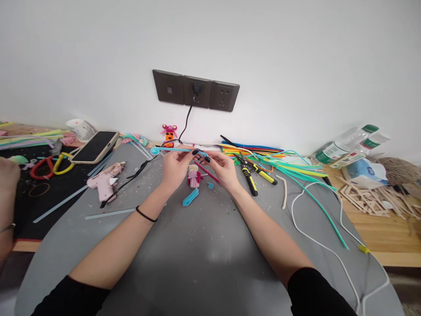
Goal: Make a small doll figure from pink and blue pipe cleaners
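My left hand (176, 167) and my right hand (222, 169) are raised over the grey mat (204, 254), fingers pinched on a light blue pipe cleaner (171, 150). The pipe cleaner runs left from my fingers and ends in a small coil. Below and between my hands lies a small pink doll figure (194, 176) with a dark red pipe cleaner (207, 172) beside it. A short bundle of blue pipe cleaner pieces (190, 197) and a tiny blue coil (210, 185) lie on the mat just below.
A pink glue gun (105, 181) lies at left, its black cord running to the wall socket (196, 91). A phone (94, 146), yellow-handled pliers (250, 175), a pile of coloured pipe cleaners (279, 162), bottles (351, 142) and wooden sticks (371, 197) surround the mat. Another person's arm (6, 197) is at far left.
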